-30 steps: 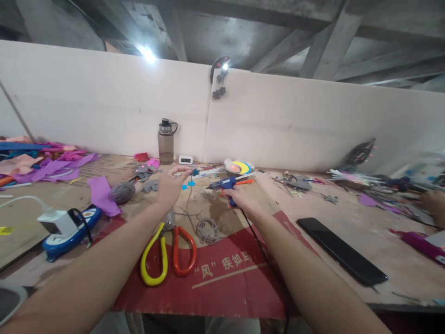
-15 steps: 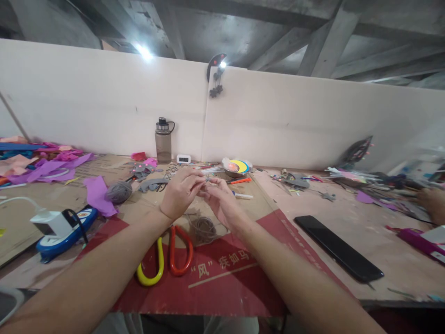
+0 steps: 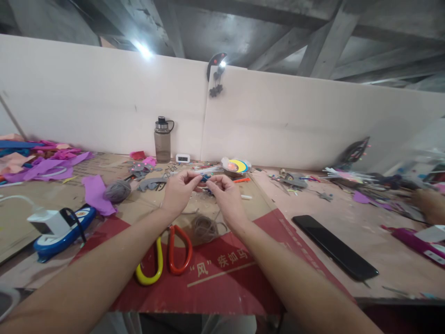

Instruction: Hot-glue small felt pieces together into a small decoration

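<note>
My left hand [image 3: 179, 190] and my right hand [image 3: 226, 197] are raised together above the cardboard mat [image 3: 215, 273], fingertips pinched toward each other. Between them shows a small blue piece [image 3: 205, 178], too small to name surely, with a thin grey string hanging from it. A coil of grey cord [image 3: 204, 228] lies on the mat just below the hands. Scissors with one yellow and one red handle [image 3: 169, 255] lie under my left forearm.
A grey water bottle [image 3: 162, 140] and small white clock [image 3: 182, 158] stand by the white partition. Purple felt scraps [image 3: 45, 167], a grey yarn ball [image 3: 117, 191], a blue power strip [image 3: 60, 227] lie left. A black phone [image 3: 335, 248] lies right; another person's hand [image 3: 429, 206] is far right.
My right hand let go of the blue glue gun and came up to meet my left hand. Both hands now pinch the small piece between them.
</note>
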### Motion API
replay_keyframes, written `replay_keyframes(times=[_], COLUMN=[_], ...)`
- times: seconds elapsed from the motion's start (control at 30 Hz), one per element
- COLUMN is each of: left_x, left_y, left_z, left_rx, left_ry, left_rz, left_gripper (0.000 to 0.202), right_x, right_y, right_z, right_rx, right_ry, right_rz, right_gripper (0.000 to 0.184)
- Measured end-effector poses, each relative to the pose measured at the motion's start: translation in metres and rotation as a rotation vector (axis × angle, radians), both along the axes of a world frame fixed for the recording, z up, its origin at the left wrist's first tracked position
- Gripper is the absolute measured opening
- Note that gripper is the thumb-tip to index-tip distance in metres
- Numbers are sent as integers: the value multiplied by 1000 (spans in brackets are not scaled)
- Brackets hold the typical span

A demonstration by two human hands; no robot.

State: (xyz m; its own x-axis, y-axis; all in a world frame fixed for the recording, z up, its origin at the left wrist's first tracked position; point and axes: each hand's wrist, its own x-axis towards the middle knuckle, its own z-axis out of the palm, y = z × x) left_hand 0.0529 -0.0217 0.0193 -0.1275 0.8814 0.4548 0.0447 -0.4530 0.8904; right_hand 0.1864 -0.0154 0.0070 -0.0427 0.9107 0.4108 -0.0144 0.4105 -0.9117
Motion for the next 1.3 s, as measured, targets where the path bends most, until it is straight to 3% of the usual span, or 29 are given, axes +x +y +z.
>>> replay_keyframes(times=[0.3, 0.57, 0.87, 1.0, 1.1, 1.3], left_x=[3, 2, 2, 3, 5, 6], left_y=[1, 3, 5, 6, 5, 6], left_z=[-1, -2, -6, -5, -3, -6], left_rx=[-97, -102, -116, -123, -160, -245], left_ry=[-134, -49, 29, -98, -251, -393], left_rz=[-120, -182, -169, -254, -334, -351], left_gripper=[29, 27, 24, 22, 21, 19], right_x=[2, 5, 5, 5, 4, 2], right_y=[2, 2, 0, 3, 5, 6], right_z=[1, 2, 5, 2, 0, -4], right_rx=[-33, -37, -30, -60, -63, -39], right_ry=[37, 10, 1, 42, 108, 71], right_rz=[-49, -67, -105, -19, -30, -56], right_gripper=[23, 23, 28, 26, 25, 26])
